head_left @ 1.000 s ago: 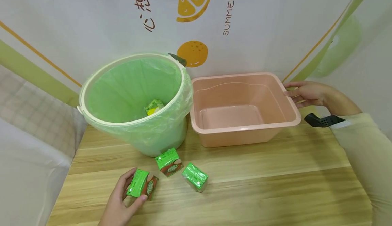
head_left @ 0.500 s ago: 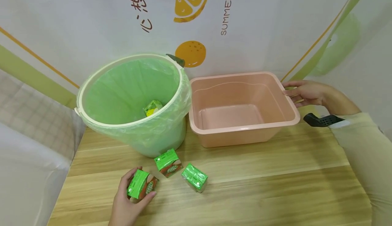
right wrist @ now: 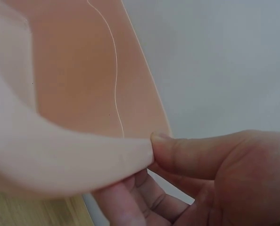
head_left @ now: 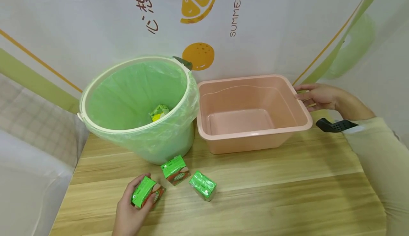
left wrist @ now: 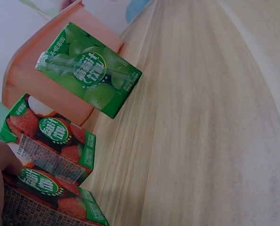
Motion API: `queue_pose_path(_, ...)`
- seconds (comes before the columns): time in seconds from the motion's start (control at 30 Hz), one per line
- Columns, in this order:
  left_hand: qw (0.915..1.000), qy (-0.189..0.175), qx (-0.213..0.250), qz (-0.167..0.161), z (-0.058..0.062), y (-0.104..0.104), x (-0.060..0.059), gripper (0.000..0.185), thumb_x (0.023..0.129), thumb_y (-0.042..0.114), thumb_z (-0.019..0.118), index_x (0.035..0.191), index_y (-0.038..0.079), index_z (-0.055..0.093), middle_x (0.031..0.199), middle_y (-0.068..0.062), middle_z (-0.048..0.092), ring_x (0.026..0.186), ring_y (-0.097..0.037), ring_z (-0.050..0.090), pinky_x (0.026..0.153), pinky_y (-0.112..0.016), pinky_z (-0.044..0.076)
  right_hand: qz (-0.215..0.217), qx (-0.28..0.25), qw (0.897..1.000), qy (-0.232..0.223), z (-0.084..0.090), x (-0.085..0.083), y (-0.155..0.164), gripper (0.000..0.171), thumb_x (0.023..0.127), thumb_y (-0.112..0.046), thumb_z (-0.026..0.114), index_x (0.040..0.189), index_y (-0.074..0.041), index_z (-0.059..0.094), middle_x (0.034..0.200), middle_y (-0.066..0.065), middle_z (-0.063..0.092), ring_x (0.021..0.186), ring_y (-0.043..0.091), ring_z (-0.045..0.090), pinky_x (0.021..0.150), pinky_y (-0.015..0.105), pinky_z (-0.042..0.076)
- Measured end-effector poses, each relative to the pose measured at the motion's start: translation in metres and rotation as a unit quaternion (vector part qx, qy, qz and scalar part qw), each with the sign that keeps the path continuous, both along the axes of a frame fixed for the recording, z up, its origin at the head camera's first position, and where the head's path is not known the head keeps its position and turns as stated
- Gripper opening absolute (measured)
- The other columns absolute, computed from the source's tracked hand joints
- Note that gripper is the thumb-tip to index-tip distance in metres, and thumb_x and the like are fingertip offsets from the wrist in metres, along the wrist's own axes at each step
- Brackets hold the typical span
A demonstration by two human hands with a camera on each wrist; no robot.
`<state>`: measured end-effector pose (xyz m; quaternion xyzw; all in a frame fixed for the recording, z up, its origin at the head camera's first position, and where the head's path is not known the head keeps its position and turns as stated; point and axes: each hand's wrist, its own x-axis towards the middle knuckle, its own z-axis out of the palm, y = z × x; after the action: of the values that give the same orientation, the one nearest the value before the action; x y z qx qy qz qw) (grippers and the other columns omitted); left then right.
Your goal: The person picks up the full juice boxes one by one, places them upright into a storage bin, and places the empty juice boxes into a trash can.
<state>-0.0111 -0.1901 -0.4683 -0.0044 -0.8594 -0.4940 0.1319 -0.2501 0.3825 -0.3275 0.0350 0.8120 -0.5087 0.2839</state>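
My left hand [head_left: 129,209] grips a green-topped juice box [head_left: 144,192], thumb on its red strawberry side and fingers around the far side. In the left wrist view the thumb lies against that juice box [left wrist: 60,200]. Just right of it, by the bin's foot, stands a second strawberry juice box [head_left: 175,170]. A third juice box [head_left: 203,185], all green with fruit pictures, is further right. Over at the right, my right hand [head_left: 322,97] pinches the rim of a pink plastic basin [right wrist: 83,155], thumb on the rim and fingers curled beneath it.
A round bin [head_left: 153,147] lined with a green bag stands at the back left, a green and yellow box [head_left: 159,112] inside it. The basin stands right beside it on the wooden table [head_left: 271,193]. A printed curtain [head_left: 268,33] hangs behind them.
My left hand has shifted slightly right, and its thumb has closed onto the side of the juice box. The right hand stays at the basin's rim.
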Motion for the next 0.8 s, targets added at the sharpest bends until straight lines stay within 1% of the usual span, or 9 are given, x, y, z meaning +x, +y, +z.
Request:
queue_pose_path(0.13,0.9999,-0.001,0.004,-0.010,0.004,-0.006,0.001,0.069,0.077,-0.018,0.079,0.138,0.005,0.056,0.132,-0.005,0.066,0.114,0.008,0.057,0.086,-0.009,0.050,0.001,-0.003,1.000,0.000,-0.001,0.000,0.000,0.061,0.109,-0.024,0.051,0.159,-0.003,0.022,0.103,-0.011,0.069,0.093,0.008,0.070,0.081,0.032,0.060)
queue_pose_path(0.2,0.9996,-0.001,0.003,-0.027,0.008,-0.011,0.001,0.068,0.077,-0.018,0.078,0.138,0.004,0.056,0.131,-0.004,0.066,0.114,0.007,0.058,0.086,-0.010,0.050,-0.001,-0.006,1.000,0.000,-0.001,0.000,0.000,0.060,0.109,-0.024,0.051,0.158,-0.003,0.024,0.103,-0.011,0.069,0.093,0.008,0.070,0.081,0.033,0.060)
queue_pose_path(0.27,0.9987,-0.005,0.003,-0.051,0.016,-0.018,0.001,0.067,0.078,-0.018,0.078,0.138,0.003,0.055,0.132,-0.004,0.066,0.115,0.006,0.058,0.086,-0.011,0.051,-0.001,-0.006,1.000,0.000,-0.001,0.000,0.000,0.060,0.109,-0.024,0.051,0.158,-0.003,0.024,0.102,-0.011,0.069,0.093,0.008,0.070,0.081,0.032,0.060)
queue_pose_path(0.4,0.9950,-0.015,0.005,-0.098,0.035,-0.030,0.001,0.067,0.079,-0.018,0.077,0.139,0.002,0.054,0.134,-0.001,0.064,0.115,0.003,0.059,0.083,-0.015,0.054,-0.004,-0.006,1.000,0.001,-0.001,0.001,0.001,0.061,0.109,-0.024,0.051,0.159,-0.002,0.022,0.101,-0.011,0.069,0.091,0.008,0.070,0.080,0.032,0.060)
queue_pose_path(0.43,0.9941,-0.016,0.005,-0.107,0.040,-0.033,0.002,0.067,0.079,-0.017,0.077,0.139,0.002,0.054,0.135,0.001,0.064,0.114,0.002,0.060,0.082,-0.015,0.055,-0.006,-0.006,1.000,0.001,-0.001,0.001,0.001,0.061,0.109,-0.024,0.051,0.158,-0.003,0.023,0.100,-0.010,0.069,0.091,0.009,0.070,0.079,0.032,0.060)
queue_pose_path(0.53,0.9895,-0.001,0.009,-0.144,0.054,-0.040,0.003,0.067,0.079,-0.020,0.075,0.140,-0.001,0.053,0.136,0.002,0.064,0.114,-0.001,0.062,0.082,-0.016,0.055,-0.010,-0.007,1.000,0.001,-0.001,0.001,0.001,0.058,0.109,-0.023,0.051,0.157,-0.004,0.026,0.100,-0.009,0.069,0.090,0.009,0.070,0.078,0.031,0.060)
queue_pose_path(0.63,0.9828,0.019,0.014,-0.183,0.069,-0.046,0.002,0.068,0.077,-0.024,0.074,0.139,-0.004,0.052,0.136,-0.002,0.065,0.116,-0.004,0.062,0.085,-0.014,0.053,-0.011,-0.008,1.000,0.000,-0.001,0.001,0.002,0.056,0.109,-0.023,0.051,0.156,-0.005,0.028,0.100,-0.009,0.070,0.090,0.009,0.070,0.078,0.032,0.060)
queue_pose_path(0.73,0.9781,0.025,0.013,-0.206,0.087,-0.049,0.001,0.069,0.077,-0.026,0.073,0.139,-0.006,0.051,0.135,-0.005,0.065,0.117,-0.006,0.063,0.086,-0.014,0.053,-0.009,-0.008,1.000,-0.001,-0.001,0.000,0.002,0.056,0.108,-0.024,0.052,0.156,-0.006,0.029,0.100,-0.010,0.069,0.091,0.009,0.070,0.079,0.032,0.060)
queue_pose_path(0.8,0.9754,0.027,0.005,-0.219,0.099,-0.050,-0.001,0.069,0.077,-0.025,0.073,0.139,-0.006,0.051,0.134,-0.006,0.065,0.116,-0.007,0.063,0.085,-0.015,0.054,-0.010,-0.008,1.000,0.000,-0.001,-0.001,0.002,0.056,0.108,-0.024,0.053,0.155,-0.006,0.029,0.100,-0.010,0.069,0.091,0.009,0.070,0.079,0.031,0.060)
